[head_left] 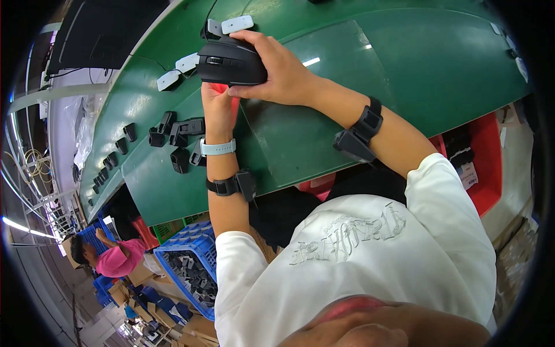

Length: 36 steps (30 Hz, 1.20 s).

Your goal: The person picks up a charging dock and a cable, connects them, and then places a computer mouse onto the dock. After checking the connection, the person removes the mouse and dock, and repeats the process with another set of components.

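1. Over the green conveyor belt (404,63), in the head view, I see both hands meeting at one black computer mouse (230,62), which is held just above the belt, near its far edge.
2. From my remote seat I see the right hand (277,72) lying on the top and the side of the mouse; its fingers (254,39) are curled and pressed close together around the body, and the thumb goes under the lower edge.
3. I see the left hand (218,107) coming from below the mouse. Its palm shows a red glow right under the mouse. I cannot tell how its fingers stand, because the mouse hides them.
4. I notice a pale watch (218,147) on the left wrist and a black strap with a small device (234,185) lower on the same forearm. The right forearm carries a similar black strap (361,133).
5. Just beside the mouse I see white flat parts (237,24) on the belt, and more of them (169,80) to the left.
6. Near the left forearm, black plastic parts (173,136) lie in a loose group on the belt.
7. Below the belt edge I see a blue crate (193,269) with small dark parts, and a red bin (485,168) at the right.
8. Far at the lower left, another person in a pink shirt (118,257) is bending down.
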### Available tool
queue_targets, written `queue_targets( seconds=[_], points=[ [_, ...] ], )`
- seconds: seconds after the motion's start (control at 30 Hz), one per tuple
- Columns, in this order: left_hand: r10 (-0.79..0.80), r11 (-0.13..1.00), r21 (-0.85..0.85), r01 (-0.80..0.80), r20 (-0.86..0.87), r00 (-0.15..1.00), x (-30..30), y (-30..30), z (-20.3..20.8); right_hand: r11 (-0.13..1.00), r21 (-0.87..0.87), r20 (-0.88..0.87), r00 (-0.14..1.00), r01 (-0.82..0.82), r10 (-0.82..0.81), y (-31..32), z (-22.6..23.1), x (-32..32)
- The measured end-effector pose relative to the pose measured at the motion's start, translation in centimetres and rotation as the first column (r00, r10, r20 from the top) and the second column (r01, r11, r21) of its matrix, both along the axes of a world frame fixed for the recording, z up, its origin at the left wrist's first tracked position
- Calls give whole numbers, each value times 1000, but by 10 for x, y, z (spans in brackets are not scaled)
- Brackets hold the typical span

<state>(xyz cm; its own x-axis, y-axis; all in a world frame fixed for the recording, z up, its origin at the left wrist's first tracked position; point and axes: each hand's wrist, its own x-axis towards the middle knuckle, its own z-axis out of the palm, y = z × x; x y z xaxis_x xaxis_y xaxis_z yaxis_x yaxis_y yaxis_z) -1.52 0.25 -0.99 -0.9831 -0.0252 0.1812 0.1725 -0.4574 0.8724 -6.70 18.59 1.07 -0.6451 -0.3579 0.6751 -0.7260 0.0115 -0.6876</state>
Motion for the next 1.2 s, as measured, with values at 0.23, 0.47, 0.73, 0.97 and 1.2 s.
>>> queue_targets(
  seconds=[0.23, 0.47, 0.73, 0.97, 1.2],
  points=[
    [52, 997, -57, -50, 39, 998, 2, -6, 0, 999, -6, 60, 998, -36, 36, -2, 1, 1],
    [344, 934, 83, -346, 41, 938, -10, -4, 14, 980, 51, 96, 977, -194, 189, 11, 3, -10],
    [405, 914, -35, -404, 103, 908, -8, -14, 7, 673, 536, 52, 816, -510, 576, 9, -5, -6],
    [368, 929, -98, -358, 128, 921, -2, -2, 22, 871, 234, 364, 870, -432, 333, 7, 5, -13],
    [238, 924, -316, -214, 38, 971, 4, 10, 21, 873, -160, 541, 699, -461, 469, 0, -7, -18]
  ],
)
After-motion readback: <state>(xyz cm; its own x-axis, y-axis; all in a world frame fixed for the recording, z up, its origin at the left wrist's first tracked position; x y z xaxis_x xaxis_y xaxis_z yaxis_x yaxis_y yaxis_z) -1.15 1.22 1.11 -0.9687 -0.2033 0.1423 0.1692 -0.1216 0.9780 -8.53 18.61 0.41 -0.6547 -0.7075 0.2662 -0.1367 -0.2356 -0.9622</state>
